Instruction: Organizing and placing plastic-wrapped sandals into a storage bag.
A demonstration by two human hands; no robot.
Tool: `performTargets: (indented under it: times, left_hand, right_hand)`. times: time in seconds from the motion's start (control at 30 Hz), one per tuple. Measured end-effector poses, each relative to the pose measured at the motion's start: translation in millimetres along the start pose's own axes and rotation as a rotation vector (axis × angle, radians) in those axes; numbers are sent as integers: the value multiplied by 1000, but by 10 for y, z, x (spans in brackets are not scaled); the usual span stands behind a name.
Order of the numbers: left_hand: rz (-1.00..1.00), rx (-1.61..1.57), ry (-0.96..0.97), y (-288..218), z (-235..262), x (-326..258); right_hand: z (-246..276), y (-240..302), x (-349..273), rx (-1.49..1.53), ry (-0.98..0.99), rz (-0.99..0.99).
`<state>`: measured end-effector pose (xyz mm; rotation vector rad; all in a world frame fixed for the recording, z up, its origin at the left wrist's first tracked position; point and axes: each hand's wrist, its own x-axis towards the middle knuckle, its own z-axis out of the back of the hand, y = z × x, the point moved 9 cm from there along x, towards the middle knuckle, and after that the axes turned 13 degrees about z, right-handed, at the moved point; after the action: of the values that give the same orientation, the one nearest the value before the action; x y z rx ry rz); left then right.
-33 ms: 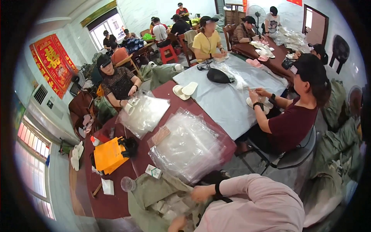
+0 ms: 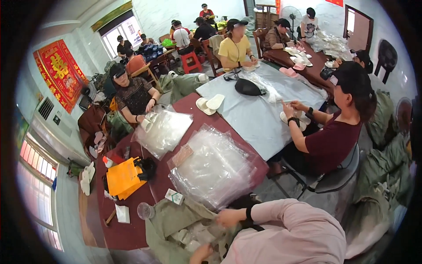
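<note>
Both my hands are at the mouth of a grey-green cloth sack [image 2: 163,224] at the bottom edge. It contains several whitish items in clear plastic [image 2: 193,237]. My right hand [image 2: 229,218], below a pink sleeve and a black wristband, is at the sack's right rim with fingers curled; whatever they grip is hidden. Lower down, my left hand [image 2: 201,254] reaches over the packed items, partly cut off by the frame, its fingers unclear. Just beyond the sack, a broad stack of clear plastic bags [image 2: 215,163] covers the dark red table [image 2: 132,233].
A yellow bag [image 2: 125,176], a hammer [image 2: 110,218], a clear cup [image 2: 145,210] and a small white box [image 2: 174,196] lie left of the stack. Pale slippers [image 2: 214,102] rest farther off. A co-worker [image 2: 327,141] sits on the right, another [image 2: 135,94] at the far left.
</note>
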<state>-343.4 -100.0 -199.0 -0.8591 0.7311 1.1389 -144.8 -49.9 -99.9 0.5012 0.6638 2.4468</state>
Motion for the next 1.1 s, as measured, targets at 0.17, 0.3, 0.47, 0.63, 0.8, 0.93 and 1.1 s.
performTargets:
  times: [0.17,0.3,0.47,0.63,0.8,0.93,1.1]
  left_hand:
    - [-309,-182,-299,-1183,1247,-185]
    - [-368,-400,-761,-1581,2015,68]
    - [-63,-448,-996,-1541,2517,884]
    - [304,-559,-877,-1225,2514,1460]
    - [693,-637,-834,-1148,2473,1384]
    - [690,-697,-802,-1201,2531,1323]
    - [738,-722,-569,-1116,2313,1520]
  right_hand:
    - [1000,-1061,-886,-90,-450,-435]
    - [1696,-1419,-1500,-230,-663,-780]
    - [1881,-2026,-2017,-198,-671,-976]
    - [1699,-2439,-2289,70,-449,-1140]
    - [1539,-2663,-2447,260,-286,-1132]
    - [1418,-2739,-2439,364,-251,-1072]
    - [1332,-2783,-2365,369,-281,-1067]
